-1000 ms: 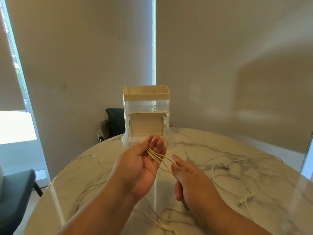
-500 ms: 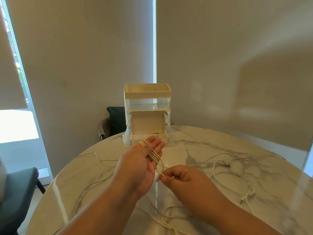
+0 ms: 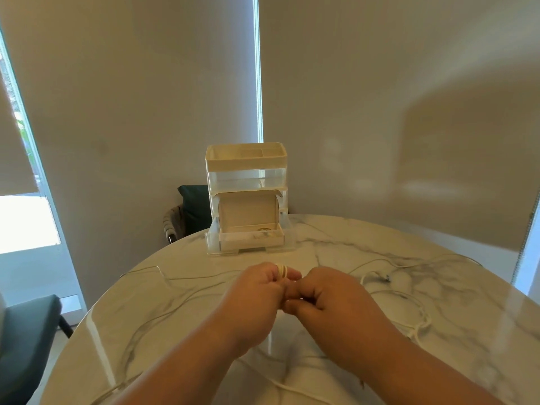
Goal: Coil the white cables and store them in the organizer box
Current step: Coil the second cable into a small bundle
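Note:
My left hand (image 3: pixel 257 299) has several turns of a white cable coil (image 3: pixel 282 269) wound round its fingers, showing at the fingertips. My right hand (image 3: pixel 327 302) meets it from the right, fingers curled and pinching the cable end against the left fingers; the pinched part is hidden. A second white cable (image 3: pixel 403 299) lies loose on the table to the right, a third (image 3: pixel 187 278) trails off to the left. The cream organizer box (image 3: pixel 247 197) stands at the table's far edge with its bottom drawer (image 3: pixel 251 239) pulled out; something coiled lies inside.
The round marble table (image 3: pixel 467 331) carries everything. A dark chair (image 3: pixel 26 346) stands at the left, another chair with a dark cushion (image 3: pixel 193 211) behind the organizer. Blinds cover the windows behind.
My right hand moved up and left to meet the left hand. The left fingers curled over the coil, and the loose strand between the hands is gone from view.

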`<state>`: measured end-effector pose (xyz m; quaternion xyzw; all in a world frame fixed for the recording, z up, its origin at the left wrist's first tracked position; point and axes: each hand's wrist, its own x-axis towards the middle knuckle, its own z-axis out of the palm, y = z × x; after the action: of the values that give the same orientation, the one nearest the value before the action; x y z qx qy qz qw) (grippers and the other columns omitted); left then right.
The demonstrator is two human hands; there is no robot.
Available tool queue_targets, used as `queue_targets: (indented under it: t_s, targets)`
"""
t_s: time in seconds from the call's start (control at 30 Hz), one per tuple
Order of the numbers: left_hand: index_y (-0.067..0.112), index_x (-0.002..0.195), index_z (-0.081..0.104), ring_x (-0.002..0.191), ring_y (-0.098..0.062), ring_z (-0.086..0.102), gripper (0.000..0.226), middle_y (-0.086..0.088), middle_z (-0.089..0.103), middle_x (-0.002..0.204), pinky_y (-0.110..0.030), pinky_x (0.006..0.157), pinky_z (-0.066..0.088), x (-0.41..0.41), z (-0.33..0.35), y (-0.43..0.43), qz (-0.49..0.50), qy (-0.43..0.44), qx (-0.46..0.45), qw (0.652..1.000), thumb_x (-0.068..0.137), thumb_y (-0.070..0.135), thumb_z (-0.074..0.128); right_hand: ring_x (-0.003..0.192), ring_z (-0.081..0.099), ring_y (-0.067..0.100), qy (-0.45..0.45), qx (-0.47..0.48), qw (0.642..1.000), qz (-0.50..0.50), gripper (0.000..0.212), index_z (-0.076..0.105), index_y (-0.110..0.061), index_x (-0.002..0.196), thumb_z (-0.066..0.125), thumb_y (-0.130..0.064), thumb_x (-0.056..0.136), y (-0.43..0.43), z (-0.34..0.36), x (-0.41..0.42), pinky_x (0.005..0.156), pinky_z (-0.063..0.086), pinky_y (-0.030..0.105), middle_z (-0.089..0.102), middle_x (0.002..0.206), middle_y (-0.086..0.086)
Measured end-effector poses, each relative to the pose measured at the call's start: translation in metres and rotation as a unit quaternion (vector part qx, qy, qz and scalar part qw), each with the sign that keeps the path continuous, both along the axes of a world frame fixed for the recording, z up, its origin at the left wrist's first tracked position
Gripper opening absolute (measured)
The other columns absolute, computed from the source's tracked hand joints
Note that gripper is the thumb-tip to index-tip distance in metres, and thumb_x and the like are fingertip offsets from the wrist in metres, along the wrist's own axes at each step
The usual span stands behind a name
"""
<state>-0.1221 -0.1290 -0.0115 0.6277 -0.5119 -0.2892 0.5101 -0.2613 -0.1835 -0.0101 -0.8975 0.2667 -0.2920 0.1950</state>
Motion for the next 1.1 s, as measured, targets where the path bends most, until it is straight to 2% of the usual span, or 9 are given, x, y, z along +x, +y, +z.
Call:
queue_targets:
  t_s: [0.1,0.2,0.3,0.47,0.57,0.63,0.73,0.93,1.1]
  targets:
    - [0.01,0.075,0.068,0.065,-0.013,0.063,0.026,0.0,0.068,0.066,-0.022,0.063,0.049,-0.003,0.005,0.006,-0.006,-0.039,0.019,0.999,0.091,0.002,0.05,0.083,0.054,0.004,0.001,-0.009,1.0,0.014,0.014,0.076,-0.037,0.088,0.065,-0.03,0.089,-0.001,0.0,0.0,0.068,0.038,0.017,0.061,0.076,-0.011]
    - [0.018,0.069,0.061,0.068,-0.01,0.053,0.04,0.001,0.06,0.069,-0.03,0.073,0.047,-0.002,0.004,0.009,-0.01,-0.095,0.048,0.994,0.102,0.031,0.042,0.087,0.058,0.0,-0.003,-0.01,1.0,0.022,0.022,0.077,-0.03,0.079,0.06,-0.017,0.087,0.0,0.005,-0.003,0.074,0.041,0.012,0.066,0.073,-0.017]
    - [0.031,0.06,0.066,0.07,-0.011,0.05,0.053,0.007,0.056,0.066,-0.033,0.081,0.045,-0.006,0.005,0.009,-0.086,-0.024,0.079,0.993,0.099,0.053,0.037,0.082,0.058,-0.008,-0.019,-0.005,0.999,0.032,0.024,0.076,-0.025,0.071,0.062,-0.009,0.082,0.003,0.011,-0.006,0.074,0.039,0.005,0.062,0.069,-0.033]
    - [0.04,0.067,0.062,0.078,-0.012,0.05,0.023,0.015,0.055,0.073,-0.042,0.082,0.045,0.002,0.008,0.009,-0.158,-0.077,0.072,0.982,0.08,0.05,0.046,0.079,0.061,-0.003,-0.033,0.0,0.999,0.04,0.019,0.075,-0.026,0.075,0.067,-0.009,0.08,0.0,0.013,-0.01,0.07,0.044,0.011,0.065,0.069,-0.025]
    - [0.042,0.076,0.065,0.084,-0.002,0.062,0.024,0.016,0.066,0.084,-0.033,0.092,0.053,0.009,0.005,0.008,-0.162,-0.17,0.118,0.965,0.09,0.042,0.045,0.074,0.061,-0.005,-0.007,-0.001,0.998,0.058,0.02,0.074,-0.026,0.075,0.067,-0.009,0.083,-0.004,0.016,-0.014,0.068,0.042,0.007,0.065,0.064,-0.021]
    - [0.036,0.079,0.075,0.084,-0.011,0.066,0.025,0.009,0.071,0.084,-0.042,0.093,0.054,0.012,0.001,0.004,-0.152,-0.11,0.137,0.973,0.093,0.032,0.054,0.076,0.061,-0.004,-0.004,-0.01,0.999,0.047,0.017,0.075,-0.03,0.081,0.068,-0.015,0.085,-0.01,0.017,-0.015,0.069,0.044,0.009,0.065,0.069,-0.02]
    - [0.022,0.083,0.077,0.08,-0.014,0.062,0.029,0.0,0.07,0.083,-0.024,0.072,0.051,0.013,0.002,0.007,-0.168,-0.02,0.155,0.973,0.095,0.009,0.054,0.074,0.065,0.0,-0.034,0.022,0.998,0.049,0.017,0.073,-0.032,0.087,0.069,-0.016,0.088,-0.013,0.018,-0.019,0.069,0.051,0.013,0.07,0.076,-0.011]
    - [0.005,0.106,0.07,0.051,0.003,0.056,0.026,0.003,0.068,0.076,-0.008,0.048,0.04,0.008,0.011,0.014,-0.181,-0.072,0.165,0.967,0.101,0.002,0.044,0.072,0.066,0.001,-0.022,-0.007,0.998,0.058,0.025,0.075,-0.032,0.083,0.066,-0.009,0.086,-0.009,0.02,-0.022,0.071,0.051,0.012,0.071,0.075,-0.006]
    - [0.017,0.103,0.073,0.077,-0.006,0.064,0.03,0.007,0.07,0.084,-0.021,0.076,0.052,0.008,0.012,0.017,-0.186,-0.119,0.155,0.963,0.099,0.006,0.045,0.078,0.064,-0.001,-0.032,-0.02,0.998,0.055,0.026,0.075,-0.032,0.081,0.069,-0.007,0.082,-0.012,0.016,-0.019,0.07,0.049,0.011,0.069,0.075,-0.015]
